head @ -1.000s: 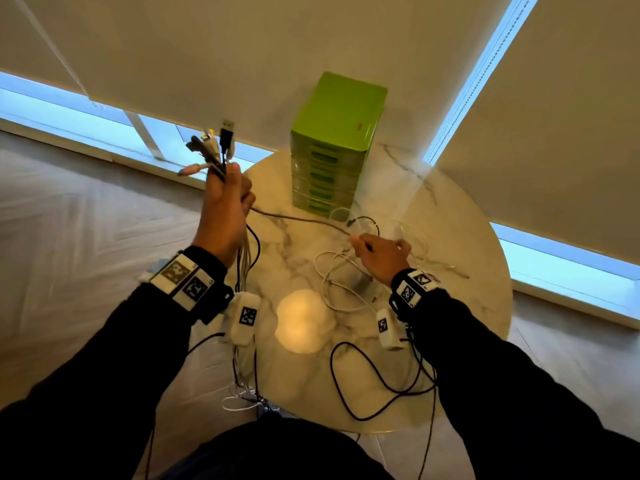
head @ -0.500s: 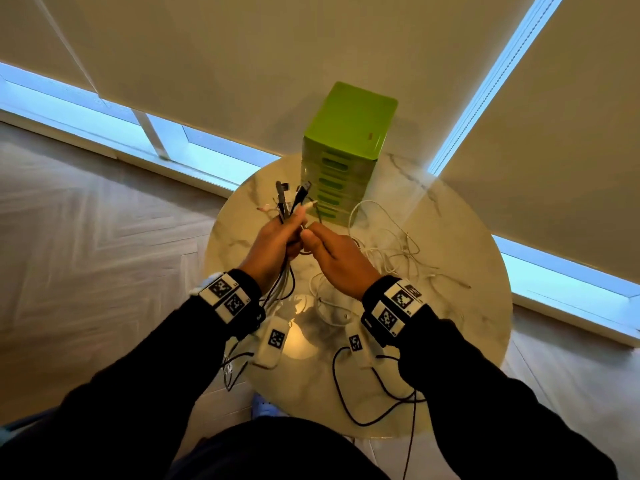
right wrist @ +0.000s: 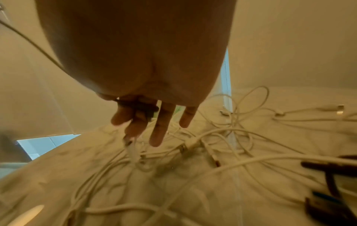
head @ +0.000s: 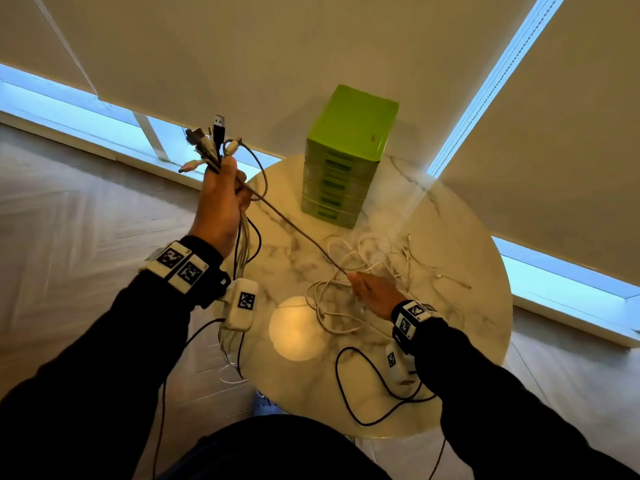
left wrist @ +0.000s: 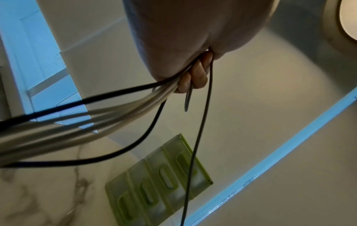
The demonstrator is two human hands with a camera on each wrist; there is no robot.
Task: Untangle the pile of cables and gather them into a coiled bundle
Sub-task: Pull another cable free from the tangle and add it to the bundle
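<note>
My left hand (head: 221,199) is raised beyond the table's left edge and grips a bundle of cable ends (head: 211,143); their plugs stick up and the black and white leads (left wrist: 96,116) hang below the fist. A thin grey cable (head: 294,226) runs straight from that fist down to my right hand (head: 372,291). There thumb and forefinger sit close together on it while the other fingers (right wrist: 160,122) point down. Under that hand lies the loose tangle of white cables (head: 367,258) on the round marble table (head: 450,341).
A green drawer unit (head: 346,157) stands at the back of the table, just beyond the tangle. A black cable (head: 363,393) loops over the near part of the table. Dark plugs (right wrist: 328,168) lie to the right of the pile. Window blinds hang behind.
Half a second ago both hands met above the table. Now the left hand has lifted up and left with the bundle, the right has dropped to the pile, and the grey cable stretches between them.
</note>
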